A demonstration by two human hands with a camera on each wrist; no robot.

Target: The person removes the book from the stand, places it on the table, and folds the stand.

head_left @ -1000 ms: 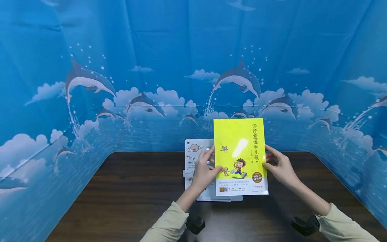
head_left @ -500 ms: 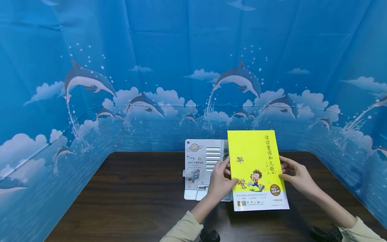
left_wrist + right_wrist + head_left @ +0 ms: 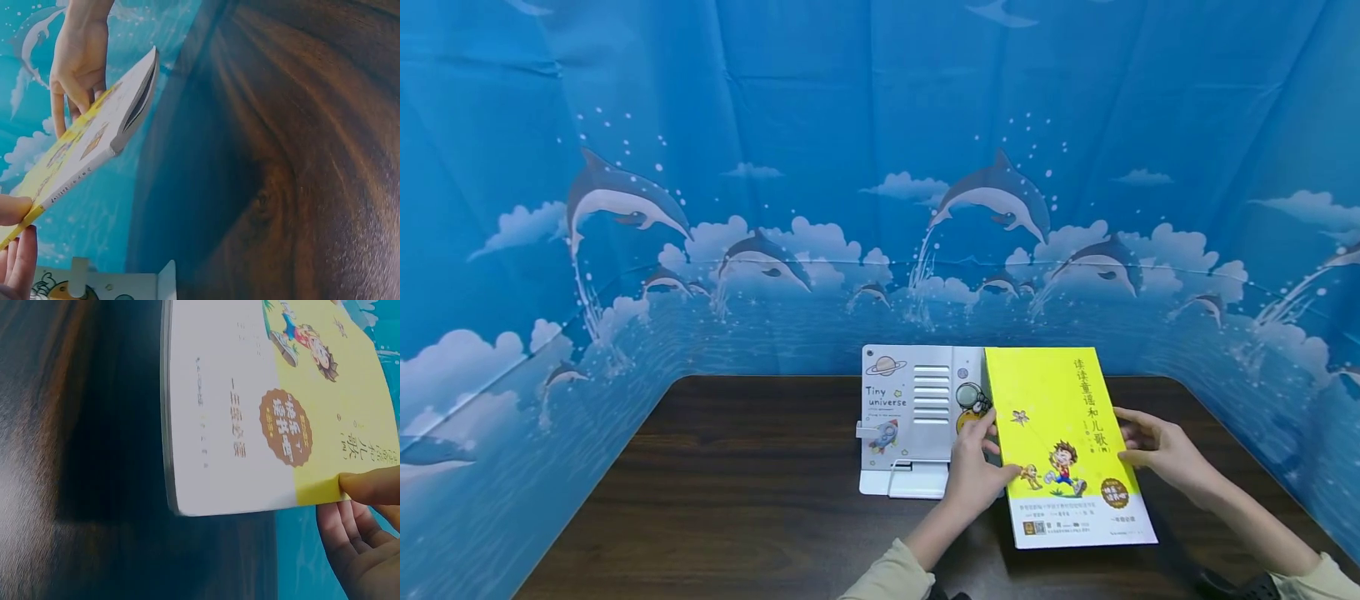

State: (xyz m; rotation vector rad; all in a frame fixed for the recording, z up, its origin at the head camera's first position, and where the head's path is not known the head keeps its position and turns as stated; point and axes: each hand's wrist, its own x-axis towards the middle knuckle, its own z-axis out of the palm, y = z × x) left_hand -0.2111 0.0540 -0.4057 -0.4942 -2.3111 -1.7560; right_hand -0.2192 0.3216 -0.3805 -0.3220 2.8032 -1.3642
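A yellow book (image 3: 1052, 400) with a white lower band and a cartoon boy on its cover is held between both hands, front cover up. My left hand (image 3: 976, 471) pinches its left edge, thumb on the cover and fingers behind. At the right edge my right hand (image 3: 1172, 457) pinches it the same way; the right wrist view shows the thumb (image 3: 372, 486) on the cover. In the left wrist view the book (image 3: 94, 140) is seen spine-on, tilted above the table. Behind the book's left side stands a white book stand (image 3: 891, 375), its right part hidden.
The dark wooden table (image 3: 737, 500) spreads out to the left and in front. A blue curtain (image 3: 820, 167) printed with dolphins closes off the back and sides. A clip (image 3: 868, 432) sticks out from the stand's left edge.
Both hands have carried the book to the right and lower, away from the front of the stand. More of the stand's printed face now shows. The book leans back more.
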